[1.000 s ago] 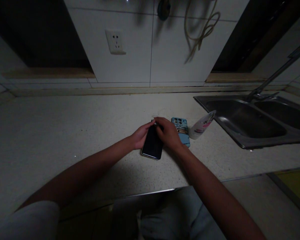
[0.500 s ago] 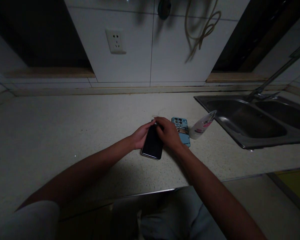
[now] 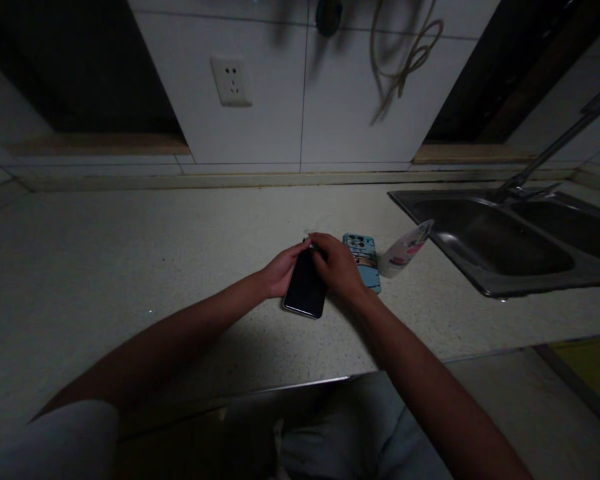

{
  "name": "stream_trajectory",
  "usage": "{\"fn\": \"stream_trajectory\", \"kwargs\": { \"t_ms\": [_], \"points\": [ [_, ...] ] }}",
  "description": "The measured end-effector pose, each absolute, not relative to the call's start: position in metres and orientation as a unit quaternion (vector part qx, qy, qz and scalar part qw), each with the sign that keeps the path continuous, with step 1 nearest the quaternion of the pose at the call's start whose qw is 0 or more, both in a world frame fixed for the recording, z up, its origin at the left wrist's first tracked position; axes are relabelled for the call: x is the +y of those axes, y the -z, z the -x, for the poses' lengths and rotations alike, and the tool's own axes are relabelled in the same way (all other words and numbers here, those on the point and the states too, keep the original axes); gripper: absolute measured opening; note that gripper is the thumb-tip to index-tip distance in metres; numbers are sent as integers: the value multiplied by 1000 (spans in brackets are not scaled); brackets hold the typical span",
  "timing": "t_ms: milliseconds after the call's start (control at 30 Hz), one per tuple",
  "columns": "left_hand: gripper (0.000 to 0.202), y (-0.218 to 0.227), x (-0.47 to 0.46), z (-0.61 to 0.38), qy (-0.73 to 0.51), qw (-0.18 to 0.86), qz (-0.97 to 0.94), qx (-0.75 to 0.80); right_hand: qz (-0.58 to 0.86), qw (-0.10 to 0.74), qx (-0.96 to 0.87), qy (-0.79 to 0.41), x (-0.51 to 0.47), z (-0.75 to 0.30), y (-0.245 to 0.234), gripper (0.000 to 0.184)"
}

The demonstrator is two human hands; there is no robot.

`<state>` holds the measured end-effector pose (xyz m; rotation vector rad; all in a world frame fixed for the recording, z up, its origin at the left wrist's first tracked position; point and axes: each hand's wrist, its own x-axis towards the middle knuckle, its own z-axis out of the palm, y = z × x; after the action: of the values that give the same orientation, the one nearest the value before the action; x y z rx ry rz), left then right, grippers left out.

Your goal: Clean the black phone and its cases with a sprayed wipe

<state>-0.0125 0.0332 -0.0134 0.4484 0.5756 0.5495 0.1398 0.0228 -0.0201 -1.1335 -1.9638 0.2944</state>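
Observation:
A smartphone [image 3: 305, 287] with a dark screen and a pale edge lies between my hands over the counter. My left hand [image 3: 280, 270] grips its left side, with the thumb near the top end. Across the phone's upper right reaches my right hand [image 3: 339, 267], its fingers bent in at the top edge. A small pale bit shows at those fingertips, too small to name. Beside my right hand lies a blue phone case [image 3: 367, 267] with a printed drawing and camera holes, partly covered by that hand.
A white squeeze tube [image 3: 404, 252] with pink print stands tilted right of the case. Farther right is a steel double sink [image 3: 445, 263] with a faucet [image 3: 517, 183]. A wall socket [image 3: 231, 81] and a looped cable [image 3: 413, 63] are on the tiles behind the counter [image 3: 105, 247].
Almost nothing differs. Both hands stay at the phone, and the fingers at its top end have shifted very slightly.

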Motion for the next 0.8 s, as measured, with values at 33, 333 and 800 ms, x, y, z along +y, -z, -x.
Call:
{"fn": "stream_trajectory", "kwargs": {
  "t_ms": [33,333,800],
  "points": [
    [44,14,33,13,-264,898,-219,277,450,415,-782,-118,23,-140,20,39],
    [47,13,33,12,-264,899,-219,274,447,420,-781,-116,23,-141,22,41],
    [45,10,32,10,-269,892,-218,291,452,407,-786,-110,22,-140,19,40]
  ]
}}
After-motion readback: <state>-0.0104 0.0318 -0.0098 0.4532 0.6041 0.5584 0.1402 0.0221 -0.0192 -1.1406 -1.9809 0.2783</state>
